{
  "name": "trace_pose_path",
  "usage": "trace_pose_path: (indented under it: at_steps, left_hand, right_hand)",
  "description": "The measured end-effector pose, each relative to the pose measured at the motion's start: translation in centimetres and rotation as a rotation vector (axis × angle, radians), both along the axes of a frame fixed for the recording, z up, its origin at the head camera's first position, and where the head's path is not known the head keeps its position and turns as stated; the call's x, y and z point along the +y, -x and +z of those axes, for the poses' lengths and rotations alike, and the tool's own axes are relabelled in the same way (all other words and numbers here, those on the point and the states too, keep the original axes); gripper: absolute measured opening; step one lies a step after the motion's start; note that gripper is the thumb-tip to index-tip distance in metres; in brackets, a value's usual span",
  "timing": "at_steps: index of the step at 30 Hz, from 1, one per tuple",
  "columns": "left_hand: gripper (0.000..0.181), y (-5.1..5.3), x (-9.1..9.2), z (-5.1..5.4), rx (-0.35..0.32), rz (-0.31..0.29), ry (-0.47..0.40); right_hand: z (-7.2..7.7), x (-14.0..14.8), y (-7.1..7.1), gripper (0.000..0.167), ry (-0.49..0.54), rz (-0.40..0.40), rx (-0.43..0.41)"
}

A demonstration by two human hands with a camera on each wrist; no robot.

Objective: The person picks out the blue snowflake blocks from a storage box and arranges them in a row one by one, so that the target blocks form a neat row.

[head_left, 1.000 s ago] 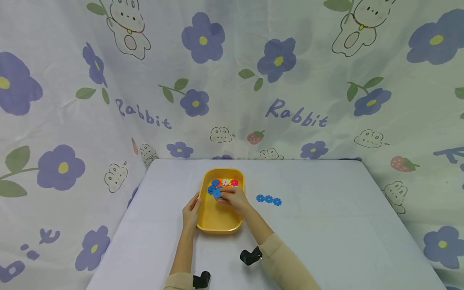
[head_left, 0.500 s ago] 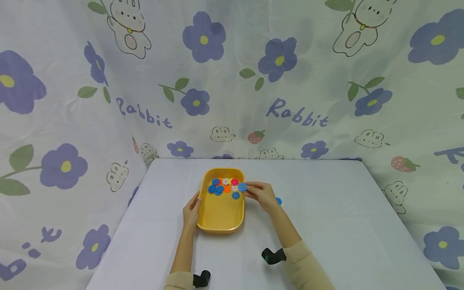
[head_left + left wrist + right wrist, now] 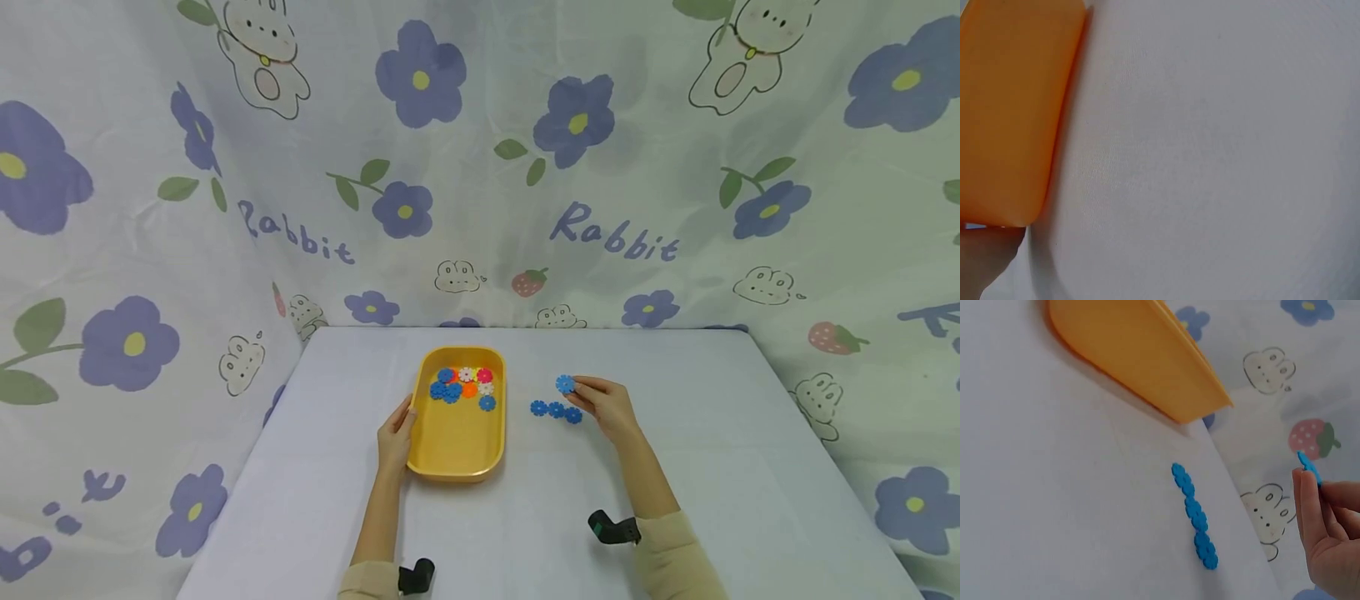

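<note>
My right hand pinches a blue flower-shaped disc between thumb and fingers, raised above the table. Just below it in the head view, a row of three blue flower discs lies on the tabletop; the right wrist view shows the same row. A yellow tray stands to the left, and my left hand grips its left rim. Inside the tray's far half are several flower discs: blue, red, white and orange. The left wrist view catches the tray's outer wall and part of the left hand.
A white cloth covers the table, whose far edge meets a curtain printed with flowers and rabbits. Black wrist cameras sit on both forearms.
The right hand came out of the tray with a blue disc and moved right, to above the row. Another blue disc now lies apart in the tray. The left hand stayed on the rim.
</note>
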State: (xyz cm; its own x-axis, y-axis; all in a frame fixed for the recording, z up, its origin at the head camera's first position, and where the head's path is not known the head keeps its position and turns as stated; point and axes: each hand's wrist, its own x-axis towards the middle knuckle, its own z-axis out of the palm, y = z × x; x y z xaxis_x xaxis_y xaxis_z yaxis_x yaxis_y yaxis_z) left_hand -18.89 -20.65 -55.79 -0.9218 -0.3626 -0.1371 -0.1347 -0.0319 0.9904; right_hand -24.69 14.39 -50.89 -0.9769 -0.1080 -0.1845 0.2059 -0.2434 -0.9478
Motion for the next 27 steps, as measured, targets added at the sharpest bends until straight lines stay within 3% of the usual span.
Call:
trace_pose_path:
  at_steps: [12, 22, 27]
  left_hand:
    - [0.046, 0.0, 0.0, 0.0, -0.016, -0.017, -0.027]
    - [0.046, 0.1, -0.1, -0.2, -0.015, -0.001, -0.004]
    - [0.046, 0.0, 0.0, -0.2, -0.01, 0.001, -0.009]
  right_hand:
    - [-2.4, 4.4, -0.7, 0.04, -0.05, -0.101, -0.05]
    - [-4.3, 5.4, -0.8, 0.035, -0.365, -0.135, -0.064]
    - [-5.0, 5.3, -0.7, 0.034, -0.399, -0.123, -0.07]
